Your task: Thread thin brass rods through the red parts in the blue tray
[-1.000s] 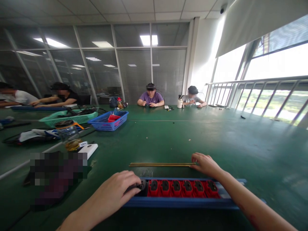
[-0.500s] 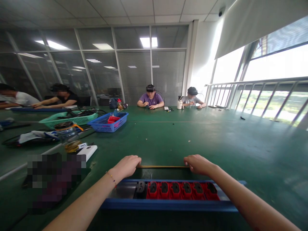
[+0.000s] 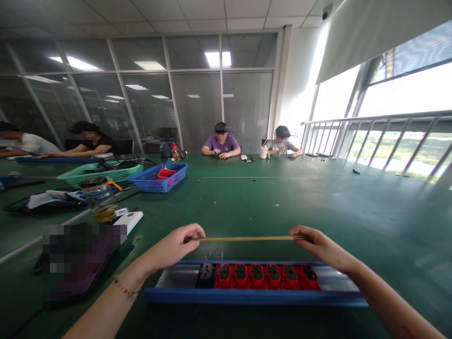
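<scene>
On the green table (image 3: 229, 207), a long blue tray (image 3: 247, 297) carries six red blocks (image 3: 256, 281) and one black block (image 3: 206, 276). Just beyond the tray, the left hand (image 3: 178, 242) and the right hand (image 3: 314, 242) hold thin sticks (image 3: 247, 238) near both ends. Well beyond the tray, off to its left, are a blue basket (image 3: 157, 187) and a green basket (image 3: 79, 177).

Fingers (image 3: 195, 229) hide both ends of the thin sticks (image 3: 247, 238), too fine to count.

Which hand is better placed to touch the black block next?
Probably the left hand: it's nearer the black block; the right hand is near the farthest red block. Both hold thin sticks.
</scene>
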Action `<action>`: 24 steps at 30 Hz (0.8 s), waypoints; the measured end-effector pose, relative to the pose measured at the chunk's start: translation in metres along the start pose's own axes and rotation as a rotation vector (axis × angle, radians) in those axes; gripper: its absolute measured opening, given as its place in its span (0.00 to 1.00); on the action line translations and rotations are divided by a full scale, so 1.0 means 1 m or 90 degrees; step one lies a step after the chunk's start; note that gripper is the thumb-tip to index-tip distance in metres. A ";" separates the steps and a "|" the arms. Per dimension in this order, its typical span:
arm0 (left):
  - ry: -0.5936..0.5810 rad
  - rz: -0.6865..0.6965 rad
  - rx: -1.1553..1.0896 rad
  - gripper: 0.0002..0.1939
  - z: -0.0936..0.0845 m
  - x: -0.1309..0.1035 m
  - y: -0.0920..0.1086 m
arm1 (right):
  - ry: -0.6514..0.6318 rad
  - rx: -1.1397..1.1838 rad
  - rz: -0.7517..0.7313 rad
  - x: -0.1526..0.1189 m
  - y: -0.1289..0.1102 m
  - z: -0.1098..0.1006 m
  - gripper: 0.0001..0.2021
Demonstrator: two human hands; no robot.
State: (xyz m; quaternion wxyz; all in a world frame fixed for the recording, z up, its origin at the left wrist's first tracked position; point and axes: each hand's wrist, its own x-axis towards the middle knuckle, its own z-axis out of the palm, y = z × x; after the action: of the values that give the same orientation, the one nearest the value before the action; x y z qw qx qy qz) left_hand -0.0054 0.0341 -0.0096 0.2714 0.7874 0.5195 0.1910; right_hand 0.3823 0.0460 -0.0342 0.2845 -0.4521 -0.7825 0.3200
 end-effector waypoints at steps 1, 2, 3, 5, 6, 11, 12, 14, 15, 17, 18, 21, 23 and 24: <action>0.017 -0.009 -0.035 0.13 0.002 -0.005 0.006 | 0.012 0.029 0.013 -0.008 -0.004 0.001 0.11; 0.034 -0.021 -0.055 0.14 0.005 -0.010 0.012 | 0.020 0.052 0.025 -0.016 -0.007 0.002 0.12; 0.052 -0.034 -0.064 0.16 0.008 -0.014 0.016 | 0.019 0.071 0.035 -0.023 -0.010 0.003 0.12; 0.085 -0.057 -0.060 0.18 0.017 -0.020 0.019 | 0.006 0.100 0.051 -0.034 -0.015 0.006 0.14; 0.096 -0.064 -0.054 0.19 0.021 -0.022 0.019 | -0.001 0.107 0.057 -0.038 -0.017 0.007 0.14; 0.056 -0.070 -0.050 0.18 0.034 -0.025 0.010 | 0.009 0.063 0.093 -0.045 -0.012 0.012 0.13; 0.040 -0.070 -0.054 0.18 0.034 -0.025 0.009 | 0.001 0.052 0.099 -0.046 -0.010 0.013 0.14; 0.016 -0.072 -0.060 0.17 0.034 -0.025 0.009 | -0.018 0.036 0.104 -0.046 -0.007 0.013 0.14; 0.010 -0.073 -0.061 0.17 0.034 -0.026 0.009 | -0.024 0.028 0.104 -0.047 -0.007 0.013 0.14; 0.006 -0.073 -0.061 0.17 0.033 -0.026 0.010 | -0.030 0.013 0.103 -0.047 -0.007 0.012 0.15; 0.007 -0.072 -0.061 0.16 0.033 -0.027 0.010 | -0.031 0.008 0.102 -0.047 -0.007 0.012 0.15; 0.016 -0.066 -0.062 0.16 0.032 -0.028 0.009 | -0.037 0.006 0.096 -0.047 -0.007 0.012 0.14; 0.012 -0.067 -0.067 0.16 0.033 -0.028 0.007 | -0.039 0.004 0.092 -0.047 -0.004 0.012 0.13; 0.006 -0.070 -0.070 0.16 0.034 -0.028 0.006 | -0.038 -0.001 0.090 -0.047 -0.003 0.013 0.13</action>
State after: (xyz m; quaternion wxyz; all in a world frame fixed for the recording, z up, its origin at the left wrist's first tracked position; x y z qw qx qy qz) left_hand 0.0073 -0.0012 -0.0328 0.3220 0.7409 0.5516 0.2077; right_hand 0.3917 0.0002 -0.0473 0.2371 -0.4967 -0.7570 0.3522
